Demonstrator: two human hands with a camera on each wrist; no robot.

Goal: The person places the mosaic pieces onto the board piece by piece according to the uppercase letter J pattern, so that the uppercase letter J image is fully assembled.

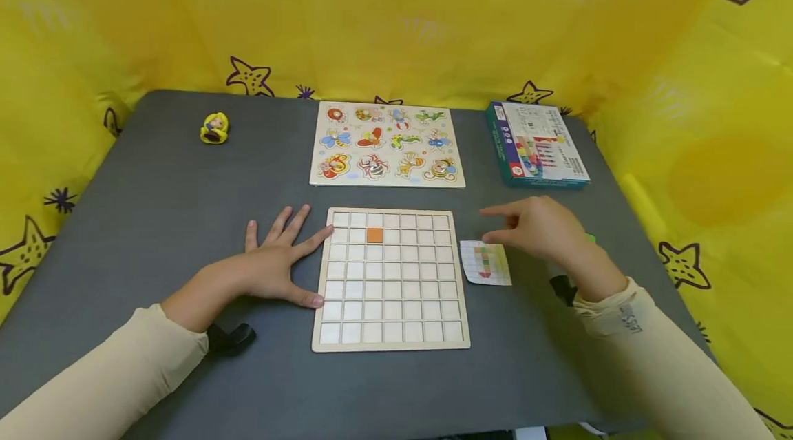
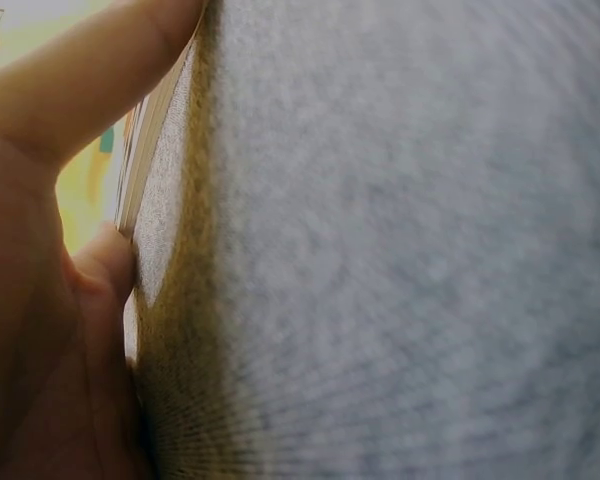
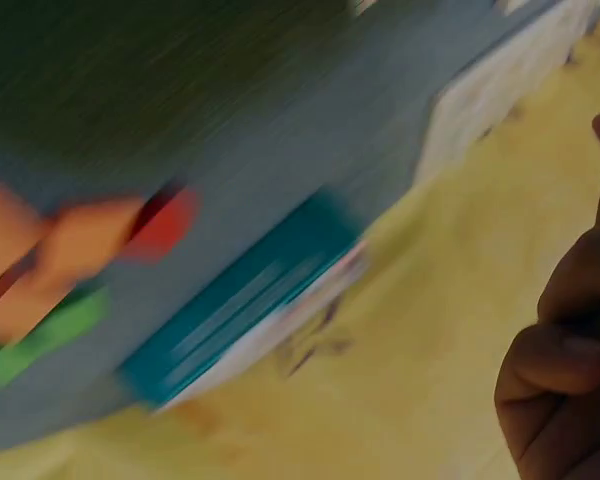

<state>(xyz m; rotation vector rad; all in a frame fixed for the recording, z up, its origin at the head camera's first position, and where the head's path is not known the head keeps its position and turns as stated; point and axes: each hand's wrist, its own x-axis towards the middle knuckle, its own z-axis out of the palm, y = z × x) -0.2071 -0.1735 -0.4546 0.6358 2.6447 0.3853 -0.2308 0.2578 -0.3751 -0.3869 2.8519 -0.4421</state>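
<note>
A wooden grid board [image 1: 392, 279] with white square cells lies in front of me, a single orange tile [image 1: 374, 235] in its upper left part. My left hand [image 1: 268, 266] has its fingers spread, with thumb and index finger touching the board's left edge. Right of the board lies a small paper card [image 1: 486, 263] with a coloured grid drawing. Over the card's top right corner is my right hand [image 1: 545, 230], its index finger and thumb extended and apart, the other fingers bent. Nothing shows between its fingertips. In the right wrist view, blurred orange tiles [image 3: 85, 240] lie with red and green ones.
Behind the board lies an insect picture puzzle [image 1: 387, 144]. A teal box [image 1: 539, 145] stands at the back right, and a small yellow figure [image 1: 215, 128] at the back left. Partly hidden by the right wrist is a bit of green [image 1: 590, 238]. Yellow cloth [image 1: 372, 20] surrounds the grey table [image 1: 248, 385].
</note>
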